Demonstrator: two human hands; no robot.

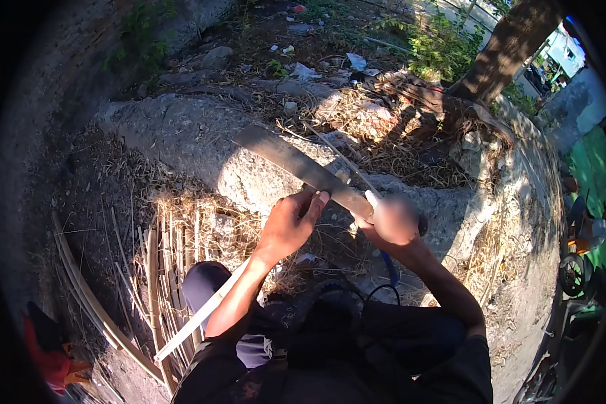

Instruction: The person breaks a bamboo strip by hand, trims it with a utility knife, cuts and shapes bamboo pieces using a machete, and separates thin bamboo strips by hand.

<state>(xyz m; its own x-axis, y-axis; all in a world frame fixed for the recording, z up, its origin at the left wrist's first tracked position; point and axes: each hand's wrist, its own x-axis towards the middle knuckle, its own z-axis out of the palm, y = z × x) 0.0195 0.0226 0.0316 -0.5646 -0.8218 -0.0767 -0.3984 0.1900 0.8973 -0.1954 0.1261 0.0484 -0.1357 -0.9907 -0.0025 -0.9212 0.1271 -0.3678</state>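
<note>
A machete point(286, 158) with a broad, flat, dark-grey blade slants across the middle, its tip up and to the left. My right hand point(394, 222) is closed round its handle end, and a blur hides part of that hand. Close below the blade, the fingers of my left hand point(293, 225) are pinched together, thumb tip by the blade's lower edge. A pale bamboo strip point(205, 311) runs under my left forearm in line with these fingers; its upper end is hidden behind the hand. One thin stick point(343, 158) slants down to my right hand; whether I hold it cannot be told.
Several long bamboo strips point(152, 286) lie in a bundle at my left, over dry straw. Ahead stretches a rough stone ledge point(175, 131) with litter and dry leaves beyond. A tree trunk point(508, 50) stands at far right. Something red point(44, 353) shows at lower left.
</note>
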